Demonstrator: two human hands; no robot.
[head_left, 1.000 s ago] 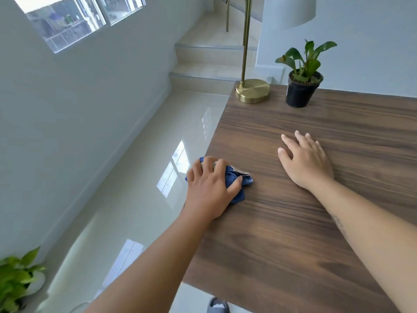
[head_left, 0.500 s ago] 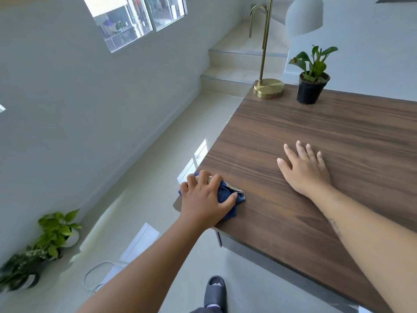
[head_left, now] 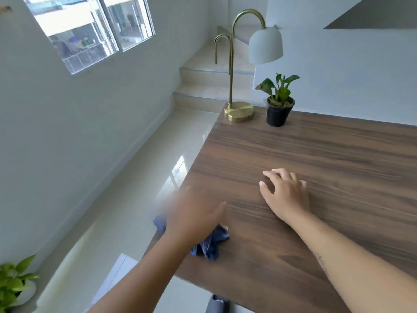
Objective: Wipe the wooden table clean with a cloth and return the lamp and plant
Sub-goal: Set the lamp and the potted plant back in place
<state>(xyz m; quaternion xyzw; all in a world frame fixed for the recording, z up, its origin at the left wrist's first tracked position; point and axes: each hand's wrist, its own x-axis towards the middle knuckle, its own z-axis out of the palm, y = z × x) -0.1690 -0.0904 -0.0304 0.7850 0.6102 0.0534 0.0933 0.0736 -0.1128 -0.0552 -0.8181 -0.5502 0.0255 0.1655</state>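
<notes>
Now left hand (head_left: 194,215), cloth (head_left: 211,243) at table (head_left: 316,150) edge

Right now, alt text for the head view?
A person's left hand presses a blue cloth at the left edge of a wooden table, right hand resting flat. A brass lamp and potted plant stand at the far corner.

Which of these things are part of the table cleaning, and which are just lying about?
Part of the job:
dark wooden table
crumpled blue cloth under the left hand
brass lamp with white shade
small green plant in black pot

Just around:
leafy floor plant in white pot
grey slipper
window
</notes>
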